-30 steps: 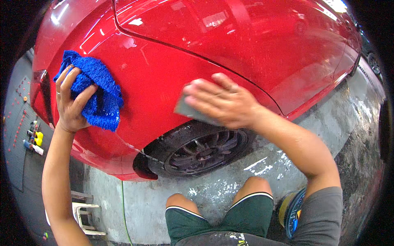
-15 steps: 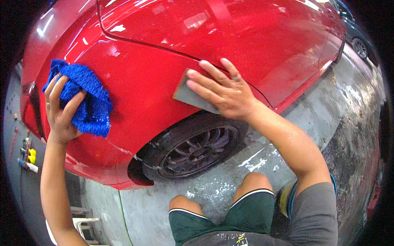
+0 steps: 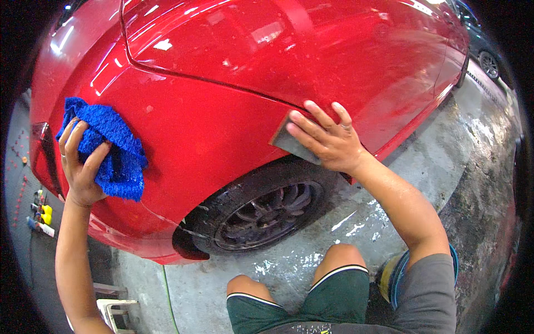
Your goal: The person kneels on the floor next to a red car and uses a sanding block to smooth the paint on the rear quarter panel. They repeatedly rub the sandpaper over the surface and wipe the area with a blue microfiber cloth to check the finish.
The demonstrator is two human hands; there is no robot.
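My left hand point(image 3: 80, 161) is closed on a crumpled bright blue cloth point(image 3: 119, 170), held at the left part of the red car's rear or front corner panel point(image 3: 194, 128). My right hand point(image 3: 325, 139) lies with fingers spread over a flat grey pad point(image 3: 290, 146), holding it against the panel just above the wheel point(image 3: 267, 211), beside a curved panel seam. Part of the pad is hidden under my fingers. The glossy paint shows light reflections.
My knees are below the wheel on wet concrete point(image 3: 194, 289). A bucket point(image 3: 389, 278) stands by my right elbow, a white plastic stool point(image 3: 117, 312) at lower left. Small bottles and tools point(image 3: 44, 217) are at the left, a green hose point(image 3: 167, 284) on the floor, a dark car point(image 3: 484, 55) at upper right.
My right hand and the pad have moved rightward along the panel, nearer the seam's lower end. My left hand keeps the cloth, now lower in view. The view has shifted slightly.
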